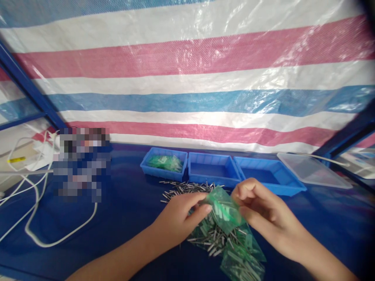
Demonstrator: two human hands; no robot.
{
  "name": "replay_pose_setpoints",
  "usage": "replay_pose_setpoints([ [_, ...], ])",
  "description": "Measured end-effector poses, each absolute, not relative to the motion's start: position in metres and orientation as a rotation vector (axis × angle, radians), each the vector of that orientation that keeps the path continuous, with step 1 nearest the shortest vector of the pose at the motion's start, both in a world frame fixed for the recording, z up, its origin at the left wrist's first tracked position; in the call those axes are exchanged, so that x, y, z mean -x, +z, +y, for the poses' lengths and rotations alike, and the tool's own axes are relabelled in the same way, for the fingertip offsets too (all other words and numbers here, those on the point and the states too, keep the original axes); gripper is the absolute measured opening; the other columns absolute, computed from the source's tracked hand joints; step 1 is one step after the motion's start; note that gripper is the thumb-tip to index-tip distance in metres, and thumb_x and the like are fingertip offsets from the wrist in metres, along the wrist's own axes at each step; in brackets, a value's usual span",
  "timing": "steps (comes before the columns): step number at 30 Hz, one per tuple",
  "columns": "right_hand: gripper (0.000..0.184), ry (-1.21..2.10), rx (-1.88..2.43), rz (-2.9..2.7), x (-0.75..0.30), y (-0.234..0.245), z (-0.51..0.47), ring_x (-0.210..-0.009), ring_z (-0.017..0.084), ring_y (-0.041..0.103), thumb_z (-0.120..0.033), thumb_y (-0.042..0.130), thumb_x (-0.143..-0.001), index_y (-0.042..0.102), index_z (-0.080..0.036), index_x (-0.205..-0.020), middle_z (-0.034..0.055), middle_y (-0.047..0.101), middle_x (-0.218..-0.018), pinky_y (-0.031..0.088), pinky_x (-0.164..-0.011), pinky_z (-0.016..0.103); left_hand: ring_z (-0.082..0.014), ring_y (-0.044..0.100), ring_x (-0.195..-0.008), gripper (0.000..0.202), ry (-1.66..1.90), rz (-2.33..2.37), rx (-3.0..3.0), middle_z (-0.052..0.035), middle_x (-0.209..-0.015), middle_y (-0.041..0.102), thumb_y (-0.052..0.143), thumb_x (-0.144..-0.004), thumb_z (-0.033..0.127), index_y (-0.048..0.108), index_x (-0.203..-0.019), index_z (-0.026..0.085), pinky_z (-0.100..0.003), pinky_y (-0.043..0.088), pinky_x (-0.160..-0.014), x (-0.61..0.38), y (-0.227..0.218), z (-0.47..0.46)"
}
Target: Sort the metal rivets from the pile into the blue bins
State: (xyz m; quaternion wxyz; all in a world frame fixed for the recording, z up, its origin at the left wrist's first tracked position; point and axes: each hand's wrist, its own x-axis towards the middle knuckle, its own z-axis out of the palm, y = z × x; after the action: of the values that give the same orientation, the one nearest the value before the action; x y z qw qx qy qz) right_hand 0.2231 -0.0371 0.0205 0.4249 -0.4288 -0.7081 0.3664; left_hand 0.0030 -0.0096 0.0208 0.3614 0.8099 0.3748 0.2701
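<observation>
Between my two hands is a small green plastic bag (224,210), held above a pile of metal pins. My left hand (183,216) pinches the bag's left edge between thumb and fingers. At the bag's right edge, the curled fingers of my right hand (263,214) grip it, slightly blurred. Pale marks show on the bag; its contents are hard to make out. Beneath it, loose silvery metal pins (213,240) lie heaped on the blue table. More green bags (243,261) rest among and in front of the pins, some with pins visible in or under them.
Three blue bins stand in a row behind the pile; the left bin (143,166) holds several green bags. A translucent lid (316,171) lies at the right. White cables (36,242) loop over the left side. A striped plastic sheet (187,58) hangs behind.
</observation>
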Motion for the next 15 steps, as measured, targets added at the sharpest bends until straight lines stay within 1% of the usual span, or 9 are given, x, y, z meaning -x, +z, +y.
replay_pose_setpoints([
  [1,0.008,0.920,1.067,-1.750,-0.221,0.019,-0.037,-0.069,0.012,0.046,-0.019,0.044,-0.091,0.041,-0.025,-0.087,-0.0006,0.044,-0.083,0.043,-0.059,0.021,-0.0147,0.060,-0.075,0.023,0.673,0.978,-2.043,-0.0021,-0.083,0.068,0.048,-0.093,0.030,0.067,-0.101,0.018,-0.022,0.041,-0.070,-0.003,0.020,-0.009],
  [3,0.003,0.955,1.082,-1.698,-0.219,0.015,-0.034,-0.069,0.012,0.047,-0.023,0.045,-0.092,0.043,-0.025,-0.090,-0.0003,0.046,-0.084,0.044,-0.059,0.021,-0.0126,0.056,-0.066,0.021,0.693,1.023,-1.967,0.0003,-0.071,0.064,0.051,-0.091,0.030,0.066,-0.085,0.016,-0.020,0.038,-0.062,-0.003,0.017,-0.007],
  [4,0.002,0.991,1.098,-1.680,-0.218,0.013,-0.032,-0.069,0.013,0.048,-0.026,0.045,-0.093,0.044,-0.025,-0.093,0.0000,0.047,-0.084,0.045,-0.059,0.022,-0.0118,0.054,-0.063,0.020,0.722,1.047,-1.937,0.0012,-0.068,0.061,0.052,-0.089,0.029,0.064,-0.080,0.016,-0.020,0.036,-0.060,-0.003,0.016,-0.006],
  [6,0.010,1.056,1.152,-1.684,-0.217,0.010,-0.029,-0.068,0.014,0.051,-0.033,0.046,-0.093,0.047,-0.024,-0.098,0.0003,0.050,-0.081,0.045,-0.060,0.023,-0.0108,0.050,-0.061,0.020,0.770,1.091,-1.902,0.0027,-0.064,0.056,0.054,-0.088,0.029,0.062,-0.076,0.015,-0.020,0.034,-0.058,-0.002,0.014,-0.005],
  [9,0.018,1.025,1.228,-1.772,-0.217,0.007,-0.026,-0.064,0.014,0.050,-0.038,0.047,-0.093,0.053,-0.021,-0.093,-0.0009,0.050,-0.070,0.043,-0.059,0.024,-0.0101,0.047,-0.059,0.020,0.793,1.131,-1.894,0.0038,-0.061,0.052,0.054,-0.087,0.028,0.060,-0.071,0.016,-0.021,0.032,-0.057,0.000,0.012,-0.003],
  [11,0.021,0.945,1.257,-1.821,-0.215,0.007,-0.025,-0.061,0.013,0.048,-0.039,0.047,-0.093,0.056,-0.020,-0.088,-0.0014,0.049,-0.066,0.041,-0.057,0.024,-0.0106,0.049,-0.060,0.021,0.782,1.140,-1.893,0.0032,-0.062,0.054,0.054,-0.087,0.028,0.060,-0.071,0.016,-0.021,0.033,-0.058,0.001,0.011,-0.002],
  [13,0.022,0.854,1.264,-1.845,-0.214,0.007,-0.026,-0.060,0.012,0.047,-0.038,0.047,-0.093,0.058,-0.020,-0.086,-0.0010,0.051,-0.068,0.040,-0.057,0.024,-0.0115,0.052,-0.062,0.020,0.759,1.127,-1.865,0.0019,-0.065,0.059,0.053,-0.088,0.030,0.060,-0.074,0.016,-0.021,0.036,-0.059,0.002,0.011,-0.001],
  [15,0.021,0.773,1.258,-1.852,-0.212,0.008,-0.026,-0.063,0.012,0.049,-0.036,0.048,-0.093,0.060,-0.020,-0.085,0.0001,0.055,-0.072,0.041,-0.059,0.023,-0.0116,0.054,-0.059,0.021,0.731,1.084,-1.790,0.0014,-0.065,0.062,0.050,-0.090,0.033,0.059,-0.081,0.017,-0.021,0.038,-0.059,0.001,0.010,0.000],
])
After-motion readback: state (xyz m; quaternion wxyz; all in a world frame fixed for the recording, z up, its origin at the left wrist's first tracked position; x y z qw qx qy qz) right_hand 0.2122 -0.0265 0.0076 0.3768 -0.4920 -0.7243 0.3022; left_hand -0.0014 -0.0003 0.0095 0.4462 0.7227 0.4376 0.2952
